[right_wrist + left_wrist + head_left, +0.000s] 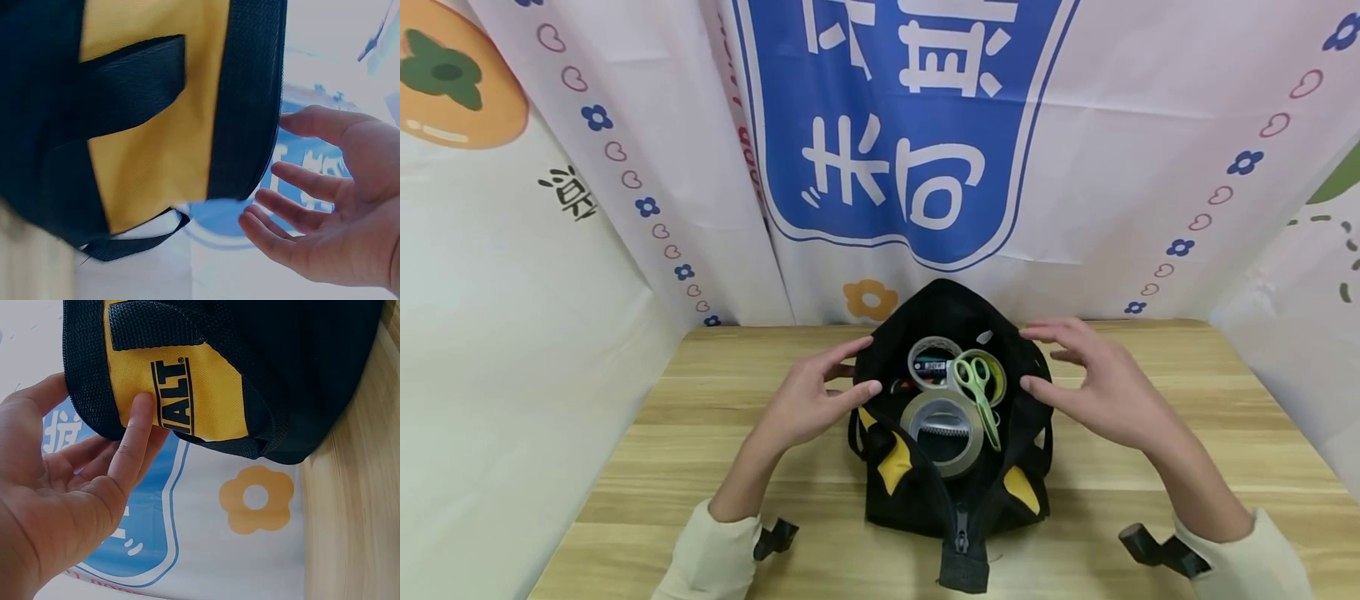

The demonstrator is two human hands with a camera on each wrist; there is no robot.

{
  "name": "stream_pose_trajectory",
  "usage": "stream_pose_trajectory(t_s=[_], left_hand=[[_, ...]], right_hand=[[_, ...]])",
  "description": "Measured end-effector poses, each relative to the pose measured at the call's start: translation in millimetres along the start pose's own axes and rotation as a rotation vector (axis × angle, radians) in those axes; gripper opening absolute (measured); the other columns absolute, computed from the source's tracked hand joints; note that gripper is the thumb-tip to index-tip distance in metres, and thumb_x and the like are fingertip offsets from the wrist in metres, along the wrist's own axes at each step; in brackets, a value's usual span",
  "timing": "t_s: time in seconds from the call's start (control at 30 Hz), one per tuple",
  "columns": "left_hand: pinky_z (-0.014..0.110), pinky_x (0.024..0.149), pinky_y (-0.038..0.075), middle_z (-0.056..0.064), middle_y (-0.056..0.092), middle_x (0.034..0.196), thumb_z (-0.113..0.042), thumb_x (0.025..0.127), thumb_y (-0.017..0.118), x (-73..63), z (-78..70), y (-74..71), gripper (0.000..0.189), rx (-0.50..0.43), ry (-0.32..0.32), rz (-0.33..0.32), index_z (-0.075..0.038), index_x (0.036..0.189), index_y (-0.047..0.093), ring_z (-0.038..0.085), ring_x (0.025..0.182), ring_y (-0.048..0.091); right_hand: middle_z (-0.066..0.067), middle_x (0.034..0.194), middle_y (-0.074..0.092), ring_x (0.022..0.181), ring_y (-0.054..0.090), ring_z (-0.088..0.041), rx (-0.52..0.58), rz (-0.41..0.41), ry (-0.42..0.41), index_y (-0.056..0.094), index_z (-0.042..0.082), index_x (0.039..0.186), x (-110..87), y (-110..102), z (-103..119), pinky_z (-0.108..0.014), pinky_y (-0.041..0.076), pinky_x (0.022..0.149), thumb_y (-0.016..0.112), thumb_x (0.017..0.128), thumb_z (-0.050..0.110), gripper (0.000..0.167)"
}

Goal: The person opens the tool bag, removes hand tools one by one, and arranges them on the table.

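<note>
A black tool bag (904, 508) with yellow panels stands unzipped, its mouth spread wide. Inside lie a large roll of tape (973, 429), a smaller tape roll (917, 348), a yellow tape roll (999, 379), green-handled scissors (987, 421) and a battery-like cylinder (929, 365). At the left rim is my left hand (808, 396), thumb by the edge; in the left wrist view a fingertip touches the yellow panel (219, 394). My right hand (1108, 387) is spread by the right rim, thumb at the edge, other fingers apart from the bag in the right wrist view.
The bag stands on a wood-grain table (700, 458). Behind it hangs a white printed cloth (1105, 208) with a blue shield. The zipper end (964, 571) points toward me. Black straps (775, 537) hang at both wrists.
</note>
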State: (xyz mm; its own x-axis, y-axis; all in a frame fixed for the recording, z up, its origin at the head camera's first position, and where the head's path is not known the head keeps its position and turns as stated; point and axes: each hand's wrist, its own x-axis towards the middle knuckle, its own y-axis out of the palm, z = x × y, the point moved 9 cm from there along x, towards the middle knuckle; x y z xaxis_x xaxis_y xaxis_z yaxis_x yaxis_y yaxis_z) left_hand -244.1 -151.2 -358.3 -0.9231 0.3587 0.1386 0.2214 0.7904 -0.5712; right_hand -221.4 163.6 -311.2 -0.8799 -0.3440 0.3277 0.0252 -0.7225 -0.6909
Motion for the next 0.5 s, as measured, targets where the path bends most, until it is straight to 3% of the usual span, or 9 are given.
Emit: stream_pose_trajectory(t_s=[0.17, 0.33, 0.5], left_hand=[[0.043, 0.096, 0.066, 0.014, 0.050, 0.165, -0.031, 0.102, 0.077, 0.2, -0.6, 0.2, 0.064, 0.007, 0.004, 0.000, -0.018, 0.160, 0.054, 0.041, 0.134, 0.067], [0.042, 0.095, 0.066, 0.014, 0.050, 0.166, -0.031, 0.102, 0.076, 0.3, -0.3, 0.1, 0.064, 0.017, 0.003, 0.003, -0.018, 0.160, 0.054, 0.041, 0.133, 0.067], [0.041, 0.094, 0.066, 0.014, 0.051, 0.165, -0.031, 0.102, 0.076, 0.2, -0.2, -0.6, 0.064, 0.022, 0.005, 0.004, -0.019, 0.160, 0.053, 0.040, 0.133, 0.067]], right_hand=[[-0.013, 0.148, 0.063, 0.130, 0.066, -0.039, -0.008, 0.017, -0.046, 0.067, 0.010, 0.143, 17.1, 7, 19, -0.060, 0.056, 0.109, 0.084, 0.093, 0.010, 0.053], [-0.015, 0.148, 0.063, 0.135, 0.064, -0.037, 0.048, 0.138, -0.077, 0.064, 0.008, 0.146, 35.6, 27, 26, -0.054, 0.058, 0.109, 0.082, 0.095, 0.010, 0.054], [-0.015, 0.146, 0.066, 0.133, 0.065, -0.034, 0.034, 0.257, -0.080, 0.064, 0.006, 0.146, 52.8, 48, 26, -0.053, 0.058, 0.110, 0.082, 0.095, 0.014, 0.054]])
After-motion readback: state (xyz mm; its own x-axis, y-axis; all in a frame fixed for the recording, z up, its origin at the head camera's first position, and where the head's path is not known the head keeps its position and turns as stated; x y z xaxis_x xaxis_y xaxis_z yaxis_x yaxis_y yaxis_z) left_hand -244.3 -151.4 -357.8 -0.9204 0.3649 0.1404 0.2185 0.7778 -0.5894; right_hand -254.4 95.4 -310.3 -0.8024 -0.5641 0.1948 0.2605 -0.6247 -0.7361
